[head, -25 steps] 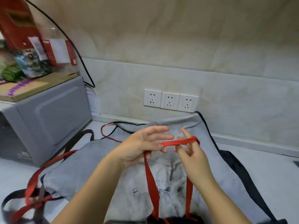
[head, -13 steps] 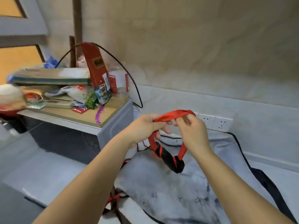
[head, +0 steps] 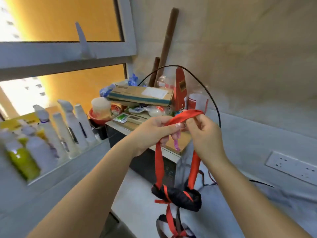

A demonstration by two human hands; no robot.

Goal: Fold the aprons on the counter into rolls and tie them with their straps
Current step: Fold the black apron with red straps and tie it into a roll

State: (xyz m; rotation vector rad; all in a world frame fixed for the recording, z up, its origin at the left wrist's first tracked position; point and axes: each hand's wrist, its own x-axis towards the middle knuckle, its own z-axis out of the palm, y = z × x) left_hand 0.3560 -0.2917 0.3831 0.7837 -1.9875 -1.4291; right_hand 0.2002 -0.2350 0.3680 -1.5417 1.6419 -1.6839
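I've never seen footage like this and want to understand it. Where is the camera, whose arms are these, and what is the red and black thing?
There is no machine here. The arms belong to a person wearing a wide-angle camera on the head, so this single picture looks forward and down along them. The left hand and the right hand both pinch the top of a red strap, which forms a loop. From it hangs a black apron, rolled into a bundle and tied with thin red ties. It seems to hang just above the counter. Behind it stands a microwave piled with boxes and packets. Bottles line the window ledge on the left, and a wall socket sits on the right. The pale cloth at lower right is probably another apron.
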